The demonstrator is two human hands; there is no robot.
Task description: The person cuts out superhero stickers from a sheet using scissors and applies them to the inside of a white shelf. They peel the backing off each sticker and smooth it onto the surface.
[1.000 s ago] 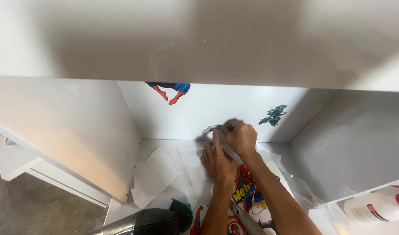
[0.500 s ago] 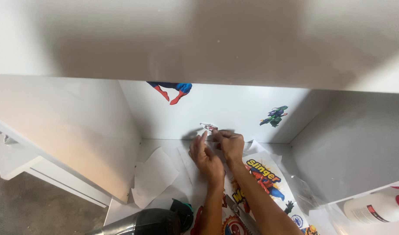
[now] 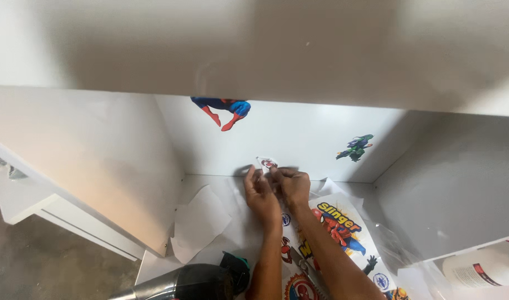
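Note:
Both my hands reach into a white cabinet compartment. My left hand (image 3: pixel 260 194) and my right hand (image 3: pixel 290 186) together pinch a small red and white sticker (image 3: pixel 266 163), holding it up near the white back panel (image 3: pixel 299 139). On that panel sit a red and blue figure sticker (image 3: pixel 221 110) at the upper left and a green and purple figure sticker (image 3: pixel 354 148) at the right. Under my forearms lies a colourful sticker sheet (image 3: pixel 338 228) on the compartment floor.
Peeled white backing papers (image 3: pixel 199 222) lie on the floor at the left. A dark hair dryer (image 3: pixel 182 283) rests at the bottom edge. A white bottle (image 3: pixel 482 269) lies at the lower right. White side walls (image 3: pixel 99 161) and a top board (image 3: pixel 254 50) enclose the space.
My hands have moved away from the sticker sheet toward the back panel, and the small sticker now shows above my fingertips. The sheet is more uncovered.

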